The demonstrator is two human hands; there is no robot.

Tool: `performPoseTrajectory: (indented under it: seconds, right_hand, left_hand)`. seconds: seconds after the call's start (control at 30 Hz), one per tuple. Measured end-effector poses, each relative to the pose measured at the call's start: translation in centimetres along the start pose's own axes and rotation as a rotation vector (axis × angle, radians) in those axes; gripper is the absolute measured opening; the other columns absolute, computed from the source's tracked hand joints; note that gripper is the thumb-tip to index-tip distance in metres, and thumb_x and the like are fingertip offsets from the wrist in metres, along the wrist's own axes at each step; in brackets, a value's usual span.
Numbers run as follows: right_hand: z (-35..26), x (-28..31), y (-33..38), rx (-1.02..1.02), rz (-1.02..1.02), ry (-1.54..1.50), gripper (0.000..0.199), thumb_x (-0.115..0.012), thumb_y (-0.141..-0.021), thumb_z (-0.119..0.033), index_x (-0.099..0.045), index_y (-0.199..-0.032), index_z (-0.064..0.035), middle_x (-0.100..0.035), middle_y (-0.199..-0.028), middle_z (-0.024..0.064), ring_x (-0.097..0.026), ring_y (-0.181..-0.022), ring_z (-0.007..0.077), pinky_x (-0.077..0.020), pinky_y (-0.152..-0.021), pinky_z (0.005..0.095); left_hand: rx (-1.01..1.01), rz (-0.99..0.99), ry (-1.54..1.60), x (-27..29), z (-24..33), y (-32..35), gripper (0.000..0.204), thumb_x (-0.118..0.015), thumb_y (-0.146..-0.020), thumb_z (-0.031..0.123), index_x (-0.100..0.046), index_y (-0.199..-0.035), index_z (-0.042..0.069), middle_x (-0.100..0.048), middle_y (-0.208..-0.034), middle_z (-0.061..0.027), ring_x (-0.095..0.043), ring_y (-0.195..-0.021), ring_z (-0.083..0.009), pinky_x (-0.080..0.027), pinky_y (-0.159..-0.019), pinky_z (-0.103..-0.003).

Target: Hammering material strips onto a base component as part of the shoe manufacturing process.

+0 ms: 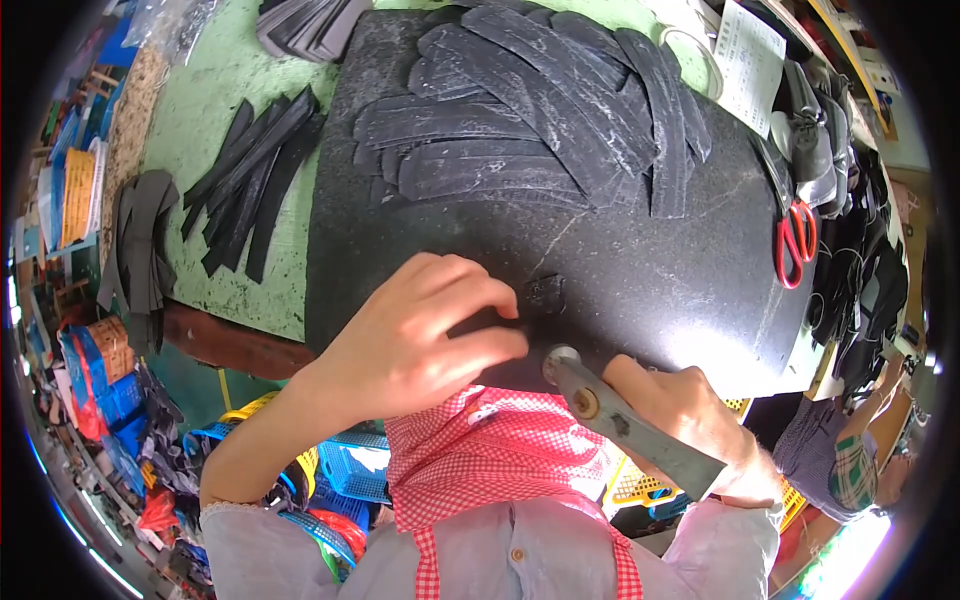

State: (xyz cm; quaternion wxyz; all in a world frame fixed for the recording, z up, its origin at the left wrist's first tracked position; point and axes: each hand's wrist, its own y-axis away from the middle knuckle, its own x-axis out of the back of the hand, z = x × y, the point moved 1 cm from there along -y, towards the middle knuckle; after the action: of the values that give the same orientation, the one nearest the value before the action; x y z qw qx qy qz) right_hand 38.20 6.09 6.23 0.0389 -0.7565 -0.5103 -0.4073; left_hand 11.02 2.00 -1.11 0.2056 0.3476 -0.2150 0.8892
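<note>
Currently | right hand: one hammer | left hand: loosely cupped | scissors: one

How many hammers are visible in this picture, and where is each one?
1. The hammer is in the right hand, near the front edge of the black slab. Others may be hidden in the clutter around.

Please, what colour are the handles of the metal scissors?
The looped scissor handles are red; they show best in the head view.
</note>
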Motion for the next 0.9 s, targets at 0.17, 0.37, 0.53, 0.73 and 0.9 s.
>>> performPoseTrajectory:
  seconds: [0.17, 0.37, 0.53, 0.73, 0.9]
  right_hand:
    - [0.3, -0.2, -0.5, -0.023, 0.063, -0.025, 0.018, -0.067, -0.096, -0.012, -0.054, -0.107, -0.0046, -0.064, -0.073, 0.0122, -0.073, -0.069, 0.034, -0.0568, -0.058, 0.0472]
    - [1.1, -0.2, -0.5, -0.055, 0.071, -0.046, 0.022, -0.07, -0.094, -0.014, -0.054, -0.107, -0.0033, -0.064, -0.073, 0.0129, -0.073, -0.068, 0.0333, -0.0562, -0.057, 0.0455]
    - [1.3, 1.0, -0.2, -0.162, 0.163, -0.005, 0.027, -0.081, -0.09, -0.011, -0.059, -0.104, -0.0022, -0.059, -0.077, 0.0137, -0.07, -0.061, 0.0346, -0.0526, -0.051, 0.042]
    - [2.5, 0.7, -1.5, -0.162, 0.248, -0.011, 0.019, -0.074, -0.098, -0.012, -0.059, -0.106, -0.0041, -0.06, -0.068, 0.0146, -0.069, -0.058, 0.039, -0.051, -0.05, 0.0425]
    - [1.1, 0.1, -1.7, -0.077, 0.175, 0.171, 0.027, -0.071, -0.093, -0.011, -0.051, -0.11, -0.0054, -0.065, -0.071, 0.0161, -0.072, -0.062, 0.0343, -0.0541, -0.053, 0.0468]
  left_hand:
    - [0.196, 0.231, -0.234, -2.1, 0.8, -1.6, 0.043, -0.09, -0.071, 0.018, -0.081, -0.114, 0.02, -0.062, -0.109, 0.0006, -0.057, -0.098, -0.0252, -0.045, -0.092, -0.043]
    - [0.057, 0.219, -0.15, -2.5, -0.2, -1.9, 0.036, -0.089, -0.068, 0.015, -0.083, -0.103, 0.022, -0.064, -0.097, 0.0046, -0.059, -0.093, -0.0215, -0.044, -0.086, -0.041]
    - [-0.072, 0.206, -0.292, -2.7, -0.3, -1.8, 0.031, -0.082, -0.071, 0.019, -0.083, -0.102, 0.023, -0.064, -0.097, 0.0048, -0.06, -0.094, -0.0197, -0.044, -0.085, -0.042]
    - [-0.086, 0.194, -0.343, -2.6, 0.0, -2.1, 0.03, -0.079, -0.074, 0.019, -0.083, -0.103, 0.021, -0.065, -0.098, 0.0031, -0.059, -0.092, -0.0202, -0.045, -0.085, -0.042]
    - [-0.004, 0.194, -0.233, -2.3, -0.3, -2.2, 0.028, -0.086, -0.071, 0.019, -0.082, -0.098, 0.021, -0.066, -0.104, 0.0035, -0.059, -0.101, -0.0226, -0.045, -0.091, -0.045]
